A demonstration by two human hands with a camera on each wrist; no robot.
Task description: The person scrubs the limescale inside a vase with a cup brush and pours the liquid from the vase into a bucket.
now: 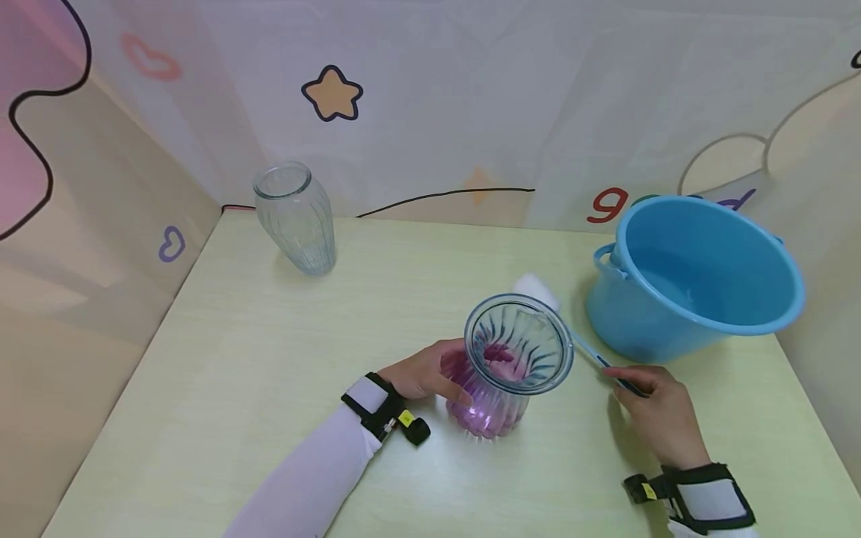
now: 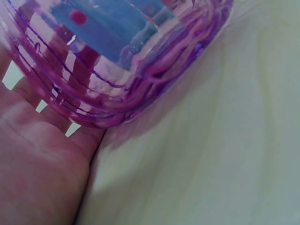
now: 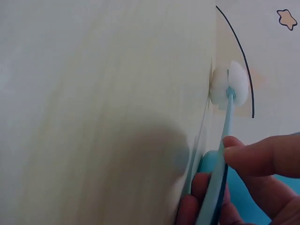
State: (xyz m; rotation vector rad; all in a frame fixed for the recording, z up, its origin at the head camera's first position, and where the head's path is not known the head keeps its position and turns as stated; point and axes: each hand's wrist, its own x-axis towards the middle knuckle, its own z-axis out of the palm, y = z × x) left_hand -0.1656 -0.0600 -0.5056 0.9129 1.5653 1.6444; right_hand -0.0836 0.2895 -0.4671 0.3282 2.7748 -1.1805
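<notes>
A ribbed glass vase (image 1: 494,418) with a pink-purple lower part and a wide clear rim stands near the middle of the table. My left hand (image 1: 425,370) grips it from the left, its fingers round the far side; the left wrist view shows the palm beside the tinted glass (image 2: 154,89). With thumb and fingers my right hand (image 1: 662,412) pinches the blue handle of a sponge brush (image 3: 218,183). The brush's white sponge head (image 3: 238,83) points away from me. In the head view, that head is partly hidden behind the vase rim.
A blue bucket (image 1: 612,310) stands at the right, just beyond my right hand. Toward the back left is a tall clear glass vase (image 1: 303,232). A printed cloth backdrop (image 1: 437,97) rises behind the pale table (image 1: 202,418).
</notes>
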